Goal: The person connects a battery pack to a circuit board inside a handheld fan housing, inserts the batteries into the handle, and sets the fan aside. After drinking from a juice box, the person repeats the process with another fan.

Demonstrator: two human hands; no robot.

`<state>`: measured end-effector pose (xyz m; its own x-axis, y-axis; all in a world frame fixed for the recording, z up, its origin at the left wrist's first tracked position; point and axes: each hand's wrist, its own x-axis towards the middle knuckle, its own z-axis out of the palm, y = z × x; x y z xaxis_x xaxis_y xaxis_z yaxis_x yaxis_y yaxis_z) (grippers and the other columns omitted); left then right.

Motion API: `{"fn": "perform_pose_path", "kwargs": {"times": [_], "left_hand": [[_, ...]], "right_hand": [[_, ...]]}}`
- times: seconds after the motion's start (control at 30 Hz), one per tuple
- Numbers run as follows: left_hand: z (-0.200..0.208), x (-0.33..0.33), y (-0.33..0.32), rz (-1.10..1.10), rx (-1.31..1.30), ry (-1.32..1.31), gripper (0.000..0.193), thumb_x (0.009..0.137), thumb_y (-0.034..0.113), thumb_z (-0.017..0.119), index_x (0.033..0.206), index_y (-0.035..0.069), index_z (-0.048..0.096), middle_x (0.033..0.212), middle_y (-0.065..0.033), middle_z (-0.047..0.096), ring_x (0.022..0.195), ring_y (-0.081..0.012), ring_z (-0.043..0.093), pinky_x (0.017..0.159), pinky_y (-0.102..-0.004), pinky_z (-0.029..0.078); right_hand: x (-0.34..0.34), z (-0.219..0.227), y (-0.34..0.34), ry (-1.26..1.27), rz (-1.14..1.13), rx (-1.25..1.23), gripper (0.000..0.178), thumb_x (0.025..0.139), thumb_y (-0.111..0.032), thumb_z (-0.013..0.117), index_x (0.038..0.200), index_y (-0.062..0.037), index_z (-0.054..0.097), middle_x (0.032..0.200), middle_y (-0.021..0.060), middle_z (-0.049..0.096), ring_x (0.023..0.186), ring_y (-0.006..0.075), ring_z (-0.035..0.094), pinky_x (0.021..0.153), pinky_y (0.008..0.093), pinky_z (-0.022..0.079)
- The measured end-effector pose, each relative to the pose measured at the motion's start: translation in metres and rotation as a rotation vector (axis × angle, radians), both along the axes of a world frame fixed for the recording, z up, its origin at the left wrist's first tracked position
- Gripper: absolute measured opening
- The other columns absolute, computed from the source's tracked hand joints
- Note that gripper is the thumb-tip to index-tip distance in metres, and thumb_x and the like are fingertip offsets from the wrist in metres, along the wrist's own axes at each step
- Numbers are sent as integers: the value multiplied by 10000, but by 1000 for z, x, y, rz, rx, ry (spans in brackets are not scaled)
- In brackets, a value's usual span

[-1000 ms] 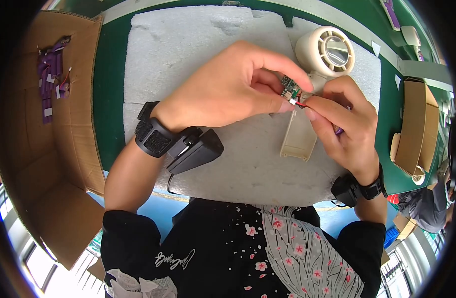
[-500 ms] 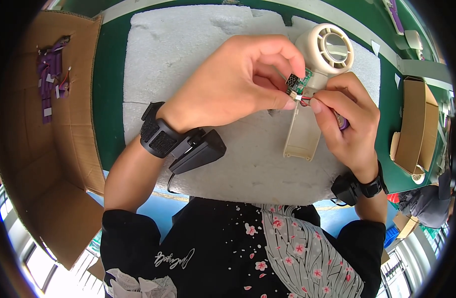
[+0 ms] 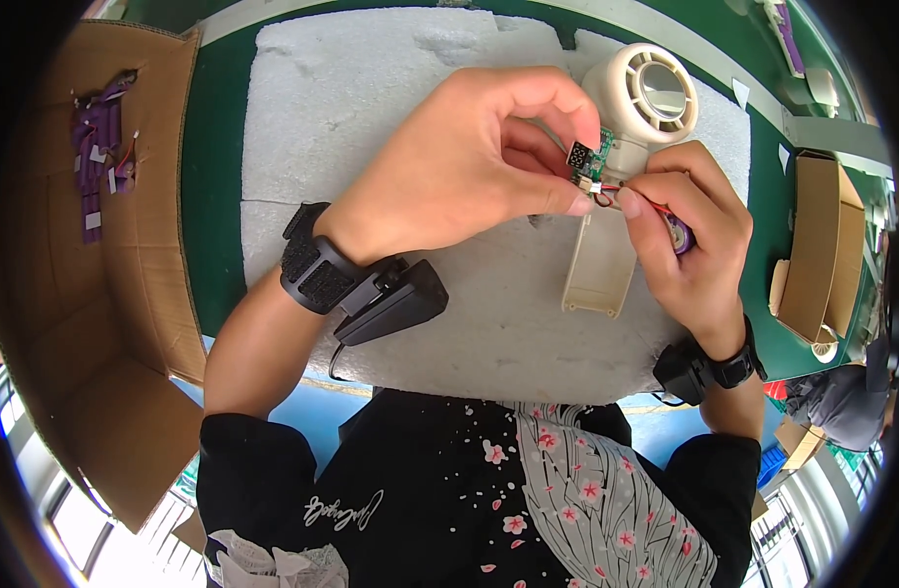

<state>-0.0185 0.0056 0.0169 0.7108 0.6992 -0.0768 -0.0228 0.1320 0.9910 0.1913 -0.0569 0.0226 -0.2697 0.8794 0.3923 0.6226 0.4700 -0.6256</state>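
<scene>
My left hand (image 3: pixel 459 162) pinches a small green circuit board (image 3: pixel 594 159) with a black digit display between thumb and fingertips. A white wire plug (image 3: pixel 592 186) sits at the board's lower edge by my left thumb; whether it is fully seated I cannot tell. Red and black wires (image 3: pixel 614 191) lead from it to my right hand (image 3: pixel 699 230), which is closed around a purple cylindrical battery (image 3: pixel 679 235), mostly hidden by the fingers. Beneath both hands lies a cream handheld fan (image 3: pixel 621 106), round head at the far end, its hollow handle (image 3: pixel 600 269) pointing toward me.
A white foam sheet (image 3: pixel 371 98) covers part of the green table (image 3: pixel 214 176). On the left stands a big open cardboard box (image 3: pixel 145 284) with several purple battery packs (image 3: pixel 98 147). A smaller cardboard box (image 3: pixel 822 255) is at the right. Black devices are strapped to both my wrists.
My right thumb has shifted slightly, showing more of the red wire and the battery's end. The board has turned a little in my left fingers, and the fan handle has moved slightly right.
</scene>
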Motion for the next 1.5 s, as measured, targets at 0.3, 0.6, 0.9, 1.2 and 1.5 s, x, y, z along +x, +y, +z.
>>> {"fn": "perform_pose_path", "kwargs": {"times": [0.3,0.6,0.9,1.2,1.5], "left_hand": [[0,1,-1,2,20,14,325,771,-81,728,1026,12,548,941,-45,606,869,-121,651,743,-237,567],[-1,1,-1,21,53,29,336,772,-94,710,1077,4,611,991,-66,647,875,-110,644,775,-247,558],[-8,3,-5,39,317,-23,393,773,-117,632,1140,25,644,1016,-39,669,913,-116,636,812,-273,544],[-8,7,-8,66,589,57,432,730,-118,639,1134,35,645,1030,-55,676,855,-138,655,776,-268,547],[-7,10,-10,79,628,85,444,720,-122,643,1135,36,617,1042,-62,670,831,-139,662,755,-264,547]], "right_hand": [[0,-1,0,-1,-11,2,81,736,-7,720,793,-9,663,784,71,567,584,169,558,511,267,441],[1,-1,1,-46,121,58,90,741,-18,728,804,-1,666,807,73,571,556,165,561,492,270,437],[5,-3,0,26,158,6,166,761,-4,711,912,14,644,779,75,580,559,138,586,490,249,444],[-12,2,-10,239,-164,-216,319,744,32,696,1046,-22,608,783,47,599,565,78,588,493,209,458],[-9,5,-9,81,-132,-131,325,695,18,777,981,-22,628,864,53,635,568,90,615,468,203,472]]}}
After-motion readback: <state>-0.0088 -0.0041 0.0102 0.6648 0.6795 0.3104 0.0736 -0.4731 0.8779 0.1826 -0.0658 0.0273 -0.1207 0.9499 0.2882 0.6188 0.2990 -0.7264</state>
